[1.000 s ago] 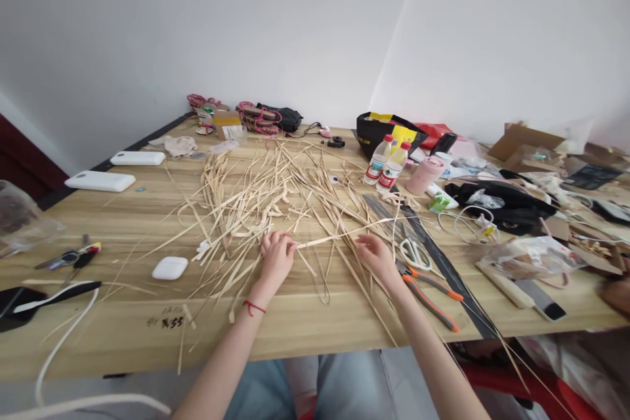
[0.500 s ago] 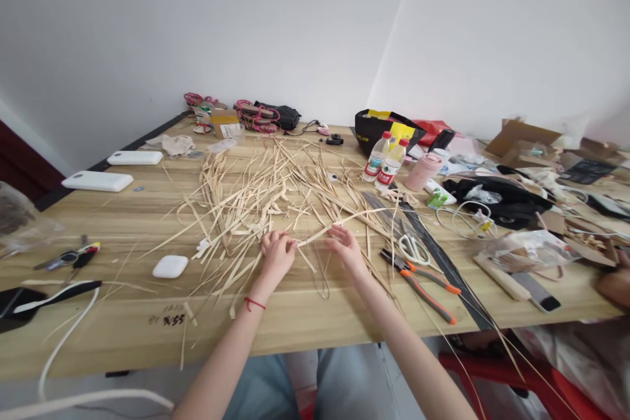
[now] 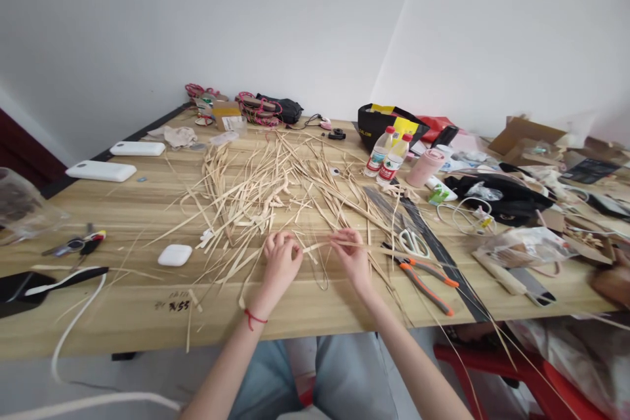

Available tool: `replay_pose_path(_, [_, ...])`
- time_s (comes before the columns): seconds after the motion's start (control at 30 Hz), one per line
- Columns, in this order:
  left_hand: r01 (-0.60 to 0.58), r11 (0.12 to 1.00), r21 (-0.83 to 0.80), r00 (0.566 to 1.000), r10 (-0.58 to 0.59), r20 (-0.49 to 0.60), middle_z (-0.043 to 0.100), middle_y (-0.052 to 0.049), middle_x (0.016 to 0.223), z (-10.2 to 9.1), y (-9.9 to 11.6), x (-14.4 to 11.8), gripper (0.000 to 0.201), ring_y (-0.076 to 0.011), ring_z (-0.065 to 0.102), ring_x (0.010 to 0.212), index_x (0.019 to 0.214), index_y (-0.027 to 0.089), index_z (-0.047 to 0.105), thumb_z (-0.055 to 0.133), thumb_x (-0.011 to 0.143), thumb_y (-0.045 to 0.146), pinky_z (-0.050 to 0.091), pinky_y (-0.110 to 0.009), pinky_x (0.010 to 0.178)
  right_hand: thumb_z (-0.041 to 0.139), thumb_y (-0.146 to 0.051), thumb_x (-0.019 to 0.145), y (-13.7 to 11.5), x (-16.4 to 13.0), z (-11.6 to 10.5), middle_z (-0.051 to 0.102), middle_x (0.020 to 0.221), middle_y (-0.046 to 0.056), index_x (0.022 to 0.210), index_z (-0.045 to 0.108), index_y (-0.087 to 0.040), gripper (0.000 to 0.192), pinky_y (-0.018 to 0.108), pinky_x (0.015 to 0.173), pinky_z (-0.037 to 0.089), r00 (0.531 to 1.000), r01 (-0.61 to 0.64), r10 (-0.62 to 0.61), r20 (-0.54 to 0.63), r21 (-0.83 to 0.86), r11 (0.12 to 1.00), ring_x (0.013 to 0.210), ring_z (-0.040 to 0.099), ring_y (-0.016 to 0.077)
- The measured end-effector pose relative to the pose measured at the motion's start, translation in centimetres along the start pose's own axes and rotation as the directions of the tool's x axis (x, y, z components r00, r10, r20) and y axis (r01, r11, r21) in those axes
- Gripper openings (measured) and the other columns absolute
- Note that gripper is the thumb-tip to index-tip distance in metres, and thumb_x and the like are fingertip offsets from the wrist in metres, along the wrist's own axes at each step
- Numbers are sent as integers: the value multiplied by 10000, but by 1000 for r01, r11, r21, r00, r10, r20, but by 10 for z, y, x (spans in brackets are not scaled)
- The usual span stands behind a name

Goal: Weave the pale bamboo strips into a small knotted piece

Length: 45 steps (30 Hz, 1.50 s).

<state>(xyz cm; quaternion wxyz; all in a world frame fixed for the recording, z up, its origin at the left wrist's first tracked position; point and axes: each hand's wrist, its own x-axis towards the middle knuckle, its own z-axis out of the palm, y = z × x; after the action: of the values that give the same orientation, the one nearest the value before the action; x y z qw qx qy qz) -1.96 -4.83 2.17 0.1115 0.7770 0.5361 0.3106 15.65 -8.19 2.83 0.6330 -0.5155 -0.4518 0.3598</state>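
Note:
A pale plant-fibre strip stretches between my two hands above the table. My left hand is closed, pinching the strip between thumb and fingers. My right hand also pinches it, and its free length runs off to the right, over the pliers. Just beyond my hands spreads a loose heap of similar strips. A knobbly braided piece lies among them. Orange-and-grey pliers and white-handled scissors rest to the right of my right hand.
Two red-capped bottles and a pink cup stand at right, before a black-yellow bag. A white case and keys lie at left. Part of another person's hand shows at the right edge.
My right hand has gone from open fingers to a pinch on the strip. The strip's right end, which slanted up and away, now runs out rightward over the pliers.

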Motion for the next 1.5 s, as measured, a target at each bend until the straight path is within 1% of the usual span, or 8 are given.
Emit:
replay_pose_path(0.1, [37, 999, 37, 999, -38, 15, 573, -81, 1044, -6, 9, -21, 122, -309, 402, 1098, 646, 192, 580, 565, 765, 216, 336, -481, 922, 655, -327, 734, 1, -13, -6, 675, 898, 61, 851, 560, -197, 200, 365, 788, 507, 1000, -23, 21, -20, -99, 995, 862, 652, 208])
replay_pose_path(0.3, [95, 995, 44, 995, -96, 41, 608, -86, 956, -15, 25, -49, 127, -301, 460, 1017, 673, 197, 575, 542, 790, 236, 392, -444, 836, 680, -355, 708, 5, -42, -16, 652, 926, 65, 895, 543, -193, 282, 331, 690, 521, 991, -101, 94, -94, -76, 992, 755, 655, 189])
replay_pose_path(0.53, [180, 949, -259, 983, -165, 77, 631, -46, 735, -14, 34, -58, 164, -207, 583, 721, 742, 199, 520, 431, 846, 289, 451, -331, 671, 680, -358, 699, 19, -61, -18, 594, 834, 18, 910, 506, -198, 317, 307, 636, 525, 978, -101, 83, -191, -89, 991, 682, 637, 163])
replay_pose_path(0.73, [323, 778, -540, 947, -264, 185, 651, -19, 680, -6, 36, -52, 139, -168, 627, 636, 804, 199, 521, 472, 823, 327, 470, -272, 611, 643, -347, 733, 23, -64, -10, 603, 824, 22, 948, 499, -207, 295, 320, 669, 528, 989, -76, 60, -139, -116, 990, 719, 638, 170])
replay_pose_path(1.0, [409, 572, -711, 899, -121, 420, 675, -47, 696, -4, 28, -34, 268, -170, 625, 682, 761, 150, 624, 596, 744, 416, 488, -266, 656, 623, -304, 743, 13, -60, -1, 630, 842, 36, 979, 475, -211, 293, 356, 745, 533, 994, -93, 90, -54, -56, 994, 763, 651, 185])
replay_pose_path(1.1, [395, 566, -723, 889, -36, 457, 684, -57, 738, -4, 26, -25, 253, -172, 625, 710, 827, 146, 657, 605, 744, 380, 494, -277, 681, 616, -286, 740, 14, -62, 1, 628, 843, 35, 974, 470, -215, 285, 360, 734, 536, 993, -111, 110, -45, -34, 993, 773, 656, 194])
replay_pose_path(1.27, [269, 700, -661, 924, 6, 382, 657, -53, 748, -4, 30, -10, 218, -165, 599, 725, 721, 150, 666, 595, 744, 354, 482, -270, 692, 596, -274, 748, 19, -67, 3, 614, 853, 37, 971, 466, -221, 264, 371, 748, 534, 994, -109, 109, -26, 18, 994, 800, 659, 204])
replay_pose_path(1.5, [535, 561, -632, 815, -147, 560, 591, 8, 589, 10, 36, -6, 154, -126, 582, 504, 691, 146, 583, 594, 717, 297, 499, -247, 504, 580, -322, 767, 20, -72, 6, 608, 860, 43, 965, 460, -231, 249, 388, 745, 544, 993, -114, 114, 2, 27, 993, 825, 654, 219])
